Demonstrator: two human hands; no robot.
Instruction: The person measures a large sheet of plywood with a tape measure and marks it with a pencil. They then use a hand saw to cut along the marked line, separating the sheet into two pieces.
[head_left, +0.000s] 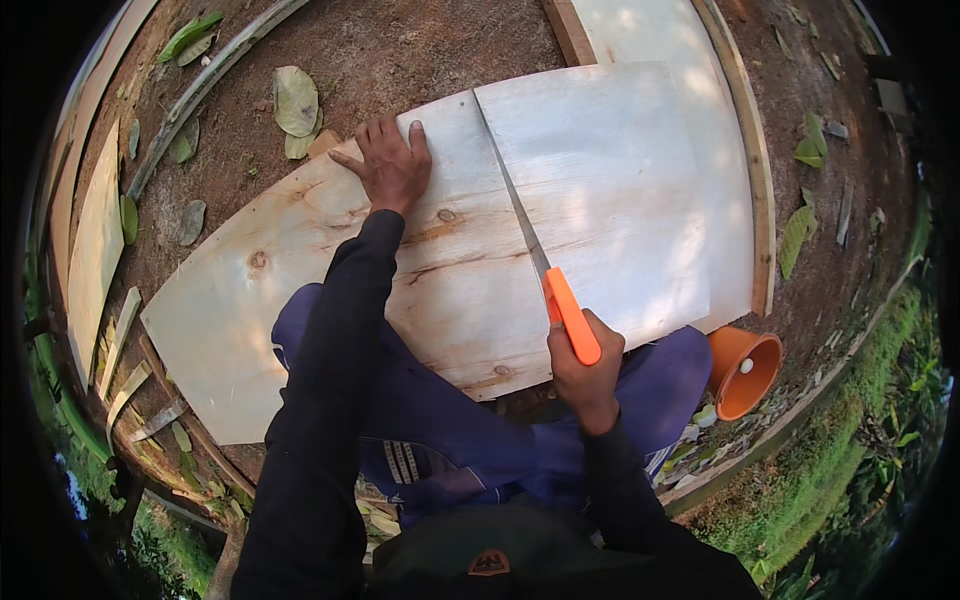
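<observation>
A pale plywood sheet with knots and brown grain streaks lies across in front of me, its near edge over my legs. My right hand is wrapped round the orange handle of a handsaw. The blade points away from me and rests along the sheet, its tip near the far edge; a thin dark line runs beside it, and I cannot tell how deep the blade sits. My left hand lies on the sheet near its far edge, left of the blade, fingers spread and pressing on the wood.
Beneath the plywood's right part is another pale board with a wooden batten along its side. An orange pot lies tipped at the right, a small white round thing inside. Thin wood strips and leaves lie on the brown ground.
</observation>
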